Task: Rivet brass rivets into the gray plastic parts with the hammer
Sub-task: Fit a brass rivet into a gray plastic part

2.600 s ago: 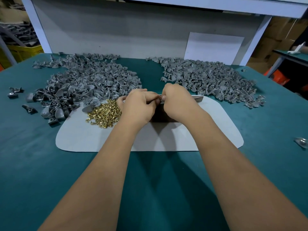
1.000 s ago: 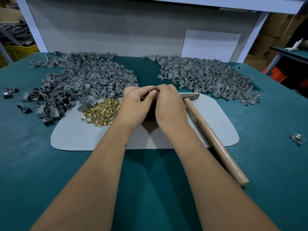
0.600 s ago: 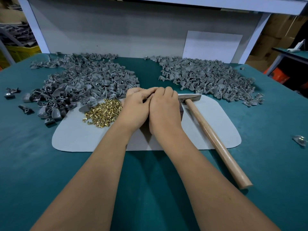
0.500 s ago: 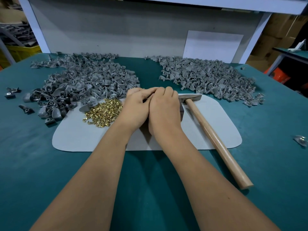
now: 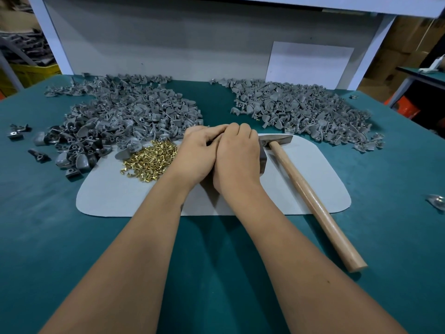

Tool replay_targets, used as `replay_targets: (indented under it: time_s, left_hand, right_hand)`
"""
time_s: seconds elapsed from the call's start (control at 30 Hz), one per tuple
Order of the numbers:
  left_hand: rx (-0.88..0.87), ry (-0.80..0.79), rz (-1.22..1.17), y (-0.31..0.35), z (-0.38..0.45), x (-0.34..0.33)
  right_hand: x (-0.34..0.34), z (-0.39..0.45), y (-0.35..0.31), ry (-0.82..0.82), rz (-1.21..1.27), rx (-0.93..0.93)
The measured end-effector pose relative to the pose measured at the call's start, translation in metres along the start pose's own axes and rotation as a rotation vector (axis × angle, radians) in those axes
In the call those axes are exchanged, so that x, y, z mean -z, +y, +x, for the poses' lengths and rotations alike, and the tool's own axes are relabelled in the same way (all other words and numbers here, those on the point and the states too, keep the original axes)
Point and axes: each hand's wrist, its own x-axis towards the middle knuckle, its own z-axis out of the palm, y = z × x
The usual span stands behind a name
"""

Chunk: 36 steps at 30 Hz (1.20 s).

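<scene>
Resting together over a dark block on the desk mat, left hand (image 5: 196, 150) and right hand (image 5: 237, 156) are curled, fingertips meeting; any part pinched is hidden | brass rivets (image 5: 150, 160): heaped just left, tiny, rigid, roll-prone, judged best pinched singly | gray plastic parts (image 5: 125, 116): light, stiff, piled beyond | hammer (image 5: 310, 196): head-heavy, lying right, ungripped, wooden handle judged best taken near its end.

The hammer (image 5: 310, 198), hidden at first, now lies in plain sight at centre right of the frame; the right hand (image 5: 237, 160) has closed in against the left hand (image 5: 197, 155).
</scene>
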Motion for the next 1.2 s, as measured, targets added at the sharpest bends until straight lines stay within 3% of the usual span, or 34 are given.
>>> replay_targets:
  time_s: [0.2,0.4,0.5,0.73,0.9,1.07,1.2]
  left_hand:
    - [0.059,0.015,-0.061,-0.002,-0.001,0.0]
    - [0.177,0.124,-0.26,-0.004,-0.004,0.001]
    - [0.166,0.137,-0.211,-0.004,-0.004,0.003]
    - [0.148,0.117,-0.163,-0.004,-0.003,0.005]
    - [0.193,0.087,-0.375,0.0,-0.003,0.008]
    - [0.106,0.087,-0.363,-0.001,-0.004,0.008]
    - [0.108,0.082,-0.348,-0.002,-0.006,0.01]
  right_hand:
    - [0.009,-0.007,0.01,0.066,0.136,0.092]
    - [0.013,-0.008,0.028,0.071,0.695,0.082]
    - [0.015,-0.01,0.032,0.069,0.835,0.099]
    - [0.012,-0.006,0.031,0.113,0.913,-0.014]
    - [0.013,-0.006,0.031,0.115,0.975,-0.071]
    - [0.015,-0.008,0.032,0.096,1.02,-0.088]
    - [0.018,-0.01,0.035,0.077,0.8,0.038]
